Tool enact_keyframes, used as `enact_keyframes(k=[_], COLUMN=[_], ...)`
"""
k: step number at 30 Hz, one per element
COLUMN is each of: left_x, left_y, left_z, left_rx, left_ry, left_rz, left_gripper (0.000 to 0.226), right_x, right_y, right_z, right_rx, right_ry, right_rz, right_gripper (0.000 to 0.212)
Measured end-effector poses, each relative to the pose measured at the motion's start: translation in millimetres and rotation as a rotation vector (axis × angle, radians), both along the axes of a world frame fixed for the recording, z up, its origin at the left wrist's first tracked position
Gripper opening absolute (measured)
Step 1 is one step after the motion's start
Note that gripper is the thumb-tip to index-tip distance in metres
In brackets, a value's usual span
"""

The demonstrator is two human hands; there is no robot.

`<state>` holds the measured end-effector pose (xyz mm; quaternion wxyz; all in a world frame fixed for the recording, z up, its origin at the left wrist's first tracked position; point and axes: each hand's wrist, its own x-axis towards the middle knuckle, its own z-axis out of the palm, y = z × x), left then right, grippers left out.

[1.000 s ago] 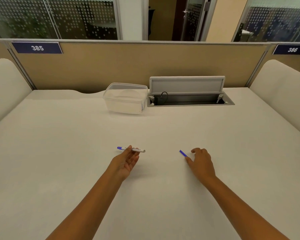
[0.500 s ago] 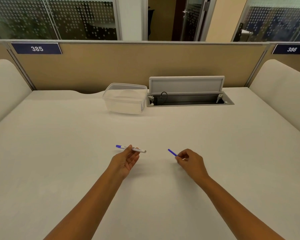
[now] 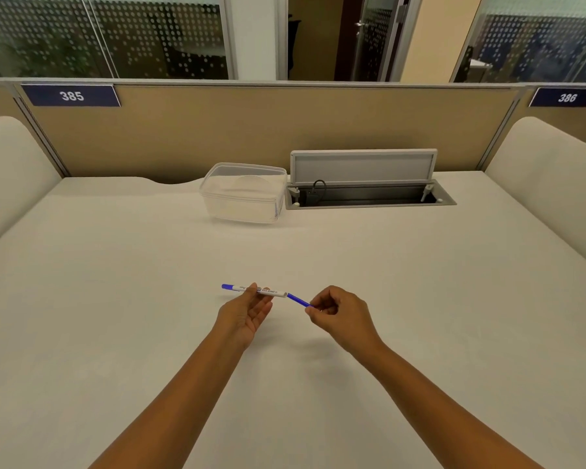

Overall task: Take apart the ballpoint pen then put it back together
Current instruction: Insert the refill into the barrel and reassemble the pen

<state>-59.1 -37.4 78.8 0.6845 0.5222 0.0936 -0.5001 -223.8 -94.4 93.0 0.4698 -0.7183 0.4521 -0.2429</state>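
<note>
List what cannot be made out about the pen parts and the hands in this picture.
- Head view: whether the blue refill has entered the white barrel or only meets its open end; the joint is too small to tell.
- The refill's near end is hidden inside the right hand.
- The barrel's printed label is too small to read, and the left hand thumb covers part of it.
- No other pen parts show.

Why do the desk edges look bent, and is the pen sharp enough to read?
Head view: the wide-angle lens bows the desk edges; soft even light, faint shadows under the arms; the pen barrel in the left hand is fairly sharp, its print too small to read.
</note>
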Motion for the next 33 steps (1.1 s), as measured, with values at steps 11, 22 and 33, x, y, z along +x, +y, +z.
enact_keyframes(k=[11, 22, 33], left_x=[2, 0, -16], left_y=[1, -1, -5], left_z=[0, 2, 8], left_rx=[0.016, 0.015, -0.009], left_ry=[-0.063, -0.123, -0.203], left_rz=[-0.006, -0.032, -0.103], left_gripper=[0.010, 0.020, 0.013], right_x=[1, 2, 7], right_y=[7, 8, 10], right_z=[-1, 1, -5], right_rx=[-0.099, -0.205, -0.337], right_ry=[0.027, 0.138, 0.122], right_rz=[0.021, 0.079, 0.054], right_gripper=[0.009, 0.012, 0.006])
